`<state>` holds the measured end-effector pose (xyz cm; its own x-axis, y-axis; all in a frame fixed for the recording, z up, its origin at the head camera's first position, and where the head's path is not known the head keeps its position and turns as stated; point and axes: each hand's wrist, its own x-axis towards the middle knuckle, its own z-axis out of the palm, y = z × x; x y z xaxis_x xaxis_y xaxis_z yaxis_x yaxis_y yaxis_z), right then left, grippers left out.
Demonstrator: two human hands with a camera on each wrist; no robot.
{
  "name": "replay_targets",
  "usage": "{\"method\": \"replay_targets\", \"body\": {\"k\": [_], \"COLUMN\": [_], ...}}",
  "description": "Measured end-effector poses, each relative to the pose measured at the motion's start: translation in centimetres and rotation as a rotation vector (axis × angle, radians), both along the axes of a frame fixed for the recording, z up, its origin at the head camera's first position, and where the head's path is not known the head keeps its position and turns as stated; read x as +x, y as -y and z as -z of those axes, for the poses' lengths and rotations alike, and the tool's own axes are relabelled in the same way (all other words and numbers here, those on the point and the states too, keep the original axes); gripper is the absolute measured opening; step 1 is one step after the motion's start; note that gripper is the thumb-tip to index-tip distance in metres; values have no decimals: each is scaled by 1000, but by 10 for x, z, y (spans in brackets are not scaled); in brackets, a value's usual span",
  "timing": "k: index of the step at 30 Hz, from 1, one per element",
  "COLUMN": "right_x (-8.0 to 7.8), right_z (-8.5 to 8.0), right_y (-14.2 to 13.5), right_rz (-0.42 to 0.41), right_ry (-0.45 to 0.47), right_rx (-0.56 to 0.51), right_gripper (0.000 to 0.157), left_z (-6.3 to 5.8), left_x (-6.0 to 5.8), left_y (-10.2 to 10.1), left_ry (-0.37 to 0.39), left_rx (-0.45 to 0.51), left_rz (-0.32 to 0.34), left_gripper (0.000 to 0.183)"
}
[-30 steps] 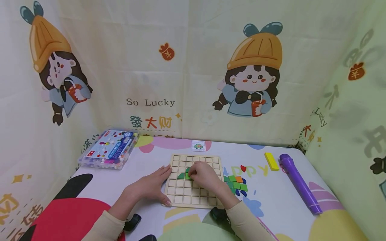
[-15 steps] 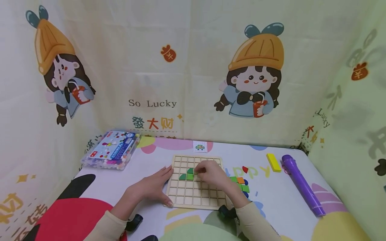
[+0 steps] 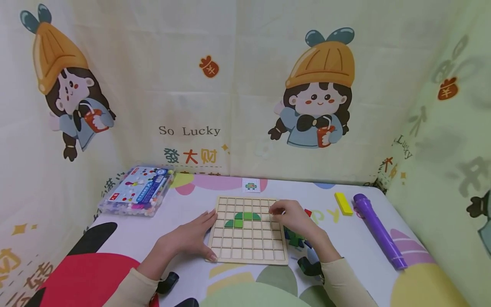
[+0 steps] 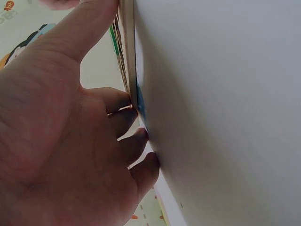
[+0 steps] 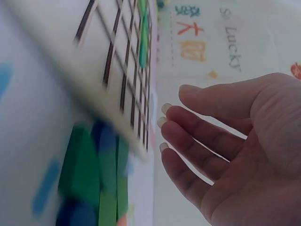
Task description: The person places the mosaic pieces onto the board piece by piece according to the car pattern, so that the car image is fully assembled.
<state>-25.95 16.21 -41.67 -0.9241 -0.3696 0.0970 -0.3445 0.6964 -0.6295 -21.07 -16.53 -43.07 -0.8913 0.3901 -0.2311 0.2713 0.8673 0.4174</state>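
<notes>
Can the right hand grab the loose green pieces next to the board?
Probably yes: the right hand looks empty and hovers close, and the green pieces lie just beside the board with nothing seen in the way.

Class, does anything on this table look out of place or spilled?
Nothing looks spilled or damaged. One mild oddity: a red piece lies beyond the right hand, apart from the green and blue pieces.

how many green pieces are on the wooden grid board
5. Upper row, left to right: first rounded piece, first square, second rounded piece. Row below: third rounded piece, second square to its right. The right hand may hide others.
</notes>
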Motion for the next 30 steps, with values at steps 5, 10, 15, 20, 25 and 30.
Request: {"method": "replay_targets", "body": {"k": [5,10,15,20,25,30], "right_x": [0,1,1,-1,-2,-3], "right_z": [2,5,3,-1,2,4], "right_y": [-23,-43,-57,-67,-74,-80], "right_rz": [34,106,103,72,67,53], "right_ry": [14,92,122,137,147,126], "right_rx": [29,68,108,122,149,171], "right_gripper": [15,18,19,21,24,28], "left_z": [1,-1,-2,0,0,-2], "left_x": [-1,0,0,0,0,1], "left_y": [0,1,1,1,1,1], "left_ry": [1,2,15,17,9,6], "left_rx": [10,6,10,3,0,0], "left_rz": [6,8,-2,-14,-16,-8], "left_gripper": [125,125,125,125,124,124]}}
